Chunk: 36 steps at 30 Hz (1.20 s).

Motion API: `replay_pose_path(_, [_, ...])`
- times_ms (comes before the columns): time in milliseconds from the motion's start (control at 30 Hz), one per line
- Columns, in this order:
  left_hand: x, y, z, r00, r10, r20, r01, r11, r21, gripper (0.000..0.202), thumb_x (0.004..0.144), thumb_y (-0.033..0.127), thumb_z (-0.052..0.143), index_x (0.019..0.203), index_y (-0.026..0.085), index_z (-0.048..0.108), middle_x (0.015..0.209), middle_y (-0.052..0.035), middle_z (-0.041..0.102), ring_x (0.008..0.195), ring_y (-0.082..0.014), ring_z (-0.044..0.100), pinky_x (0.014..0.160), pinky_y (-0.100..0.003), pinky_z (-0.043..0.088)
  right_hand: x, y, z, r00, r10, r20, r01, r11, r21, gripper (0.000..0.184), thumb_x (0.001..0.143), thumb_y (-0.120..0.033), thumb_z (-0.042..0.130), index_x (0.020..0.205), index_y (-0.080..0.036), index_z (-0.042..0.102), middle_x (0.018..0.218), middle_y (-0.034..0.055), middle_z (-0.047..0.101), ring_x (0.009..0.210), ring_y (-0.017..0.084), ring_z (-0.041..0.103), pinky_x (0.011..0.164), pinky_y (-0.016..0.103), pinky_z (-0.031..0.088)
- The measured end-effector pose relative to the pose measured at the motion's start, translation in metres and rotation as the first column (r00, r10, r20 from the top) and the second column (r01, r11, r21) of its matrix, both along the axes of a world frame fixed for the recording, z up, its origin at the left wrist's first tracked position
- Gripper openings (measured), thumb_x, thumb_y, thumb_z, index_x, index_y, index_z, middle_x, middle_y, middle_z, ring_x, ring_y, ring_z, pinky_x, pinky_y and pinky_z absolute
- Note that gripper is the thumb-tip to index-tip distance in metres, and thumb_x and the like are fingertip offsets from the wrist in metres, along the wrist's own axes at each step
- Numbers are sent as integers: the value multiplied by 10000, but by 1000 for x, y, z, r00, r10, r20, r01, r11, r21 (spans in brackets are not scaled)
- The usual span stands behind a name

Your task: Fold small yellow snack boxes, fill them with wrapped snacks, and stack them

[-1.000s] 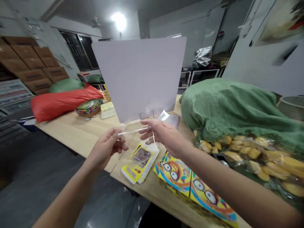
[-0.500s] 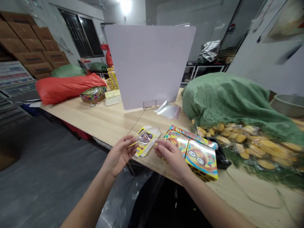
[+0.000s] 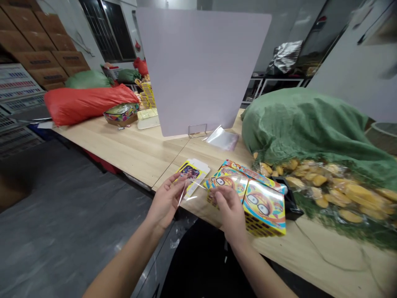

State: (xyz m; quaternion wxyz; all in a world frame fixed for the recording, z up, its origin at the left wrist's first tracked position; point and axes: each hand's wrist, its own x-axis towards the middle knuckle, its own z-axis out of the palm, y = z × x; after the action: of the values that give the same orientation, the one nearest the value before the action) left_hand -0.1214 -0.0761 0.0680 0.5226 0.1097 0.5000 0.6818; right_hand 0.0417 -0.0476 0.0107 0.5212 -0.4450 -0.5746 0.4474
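I had the left hand (image 3: 166,203) narrowed to a pinch, thumb and fingers closed on one edge of a sheet of clear plastic film (image 3: 194,188). The film ran across to the right hand (image 3: 231,213), whose fingers were curled and narrow above the boxes. Its far edge reached those fingers, but the glare kept me from telling whether they gripped it. The film hung in the air between the hands, thin and limp, catching streaks of light, with no print that I could make out. I judged that it needed a light, even hold, since a sheet that thin could easily crease.

Just below the left hand, a flat yellow printed card (image 3: 192,176) lay on the pale wooden table (image 3: 108,159). Under the right hand sat two bright cartoon-eyed boxes (image 3: 263,209), beside a black tray (image 3: 288,203). Further right, yellow pieces in clear bags (image 3: 325,190) lay against a heaped green cloth (image 3: 304,128). Beyond the hands, a loose clear bag (image 3: 222,138) lay near a pale upright board (image 3: 201,70) in a wire stand (image 3: 197,130).
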Motion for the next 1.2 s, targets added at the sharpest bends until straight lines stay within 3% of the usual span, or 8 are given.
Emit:
replay_pose_path(100, [-3,-3,-1,986,39,-160,-32,999,41,219,661,186,783,843,173,663,878,-5,709,683,-66,624,680,-164,513,17,-11,13,923,-322,210,178,842,509,719,806,-278,664,1434,-254,313,1281,126,517,1115,288,544,889,444,487])
replay_pose_path(167, [-2,-5,-1,934,19,-358,3,998,61,174,676,271,782,785,175,685,807,-1,704,653,-75,606,653,-172,502,25,-20,25,818,-499,286,59,569,820,714,748,-168,725,1374,-347,432,1257,63,530,1137,274,504,933,411,463])
replay_pose_path(233, [0,-7,-1,840,-28,-542,68,996,55,162,702,322,758,750,179,699,727,3,686,622,-90,586,616,-185,486,26,-23,37,758,-515,399,-151,457,877,553,752,-121,715,1225,-375,582,1170,23,585,1126,248,496,944,375,458])
replay_pose_path(400, [3,-4,1,727,-67,-683,101,995,10,175,708,353,742,701,186,689,607,18,626,572,-107,546,558,-205,446,16,-6,54,602,-488,632,-122,726,677,235,843,-170,624,1070,-210,671,1228,124,586,1242,353,423,1030,589,329])
replay_pose_path(600, [11,2,5,809,-244,-534,304,952,25,259,702,413,753,686,161,695,638,1,642,614,-102,562,615,-202,458,12,-7,64,829,-258,497,-304,539,786,282,865,-97,588,1140,-156,618,975,80,684,952,206,595,866,352,515])
replay_pose_path(733, [24,-6,7,867,-464,-182,485,870,92,321,762,425,710,958,172,728,896,-56,719,850,-149,648,817,-260,501,5,1,58,884,-221,412,-212,597,774,172,871,-104,592,1030,-114,657,952,109,697,890,201,626,806,354,552])
replay_pose_path(833, [28,-12,5,842,-441,-311,488,868,92,283,767,302,725,1030,198,715,1004,-55,724,983,-167,646,929,-290,480,6,6,52,882,-233,409,-190,618,763,176,867,-89,592,1028,-101,662,961,118,706,889,206,644,795,363,565])
replay_pose_path(1200, [29,-20,11,37,-141,-989,412,904,-114,278,931,182,450,1109,204,662,1093,-47,706,977,-161,656,890,-310,512,9,4,38,804,-342,486,-283,498,820,148,845,-81,593,980,-81,655,952,126,712,884,234,653,798,348,551])
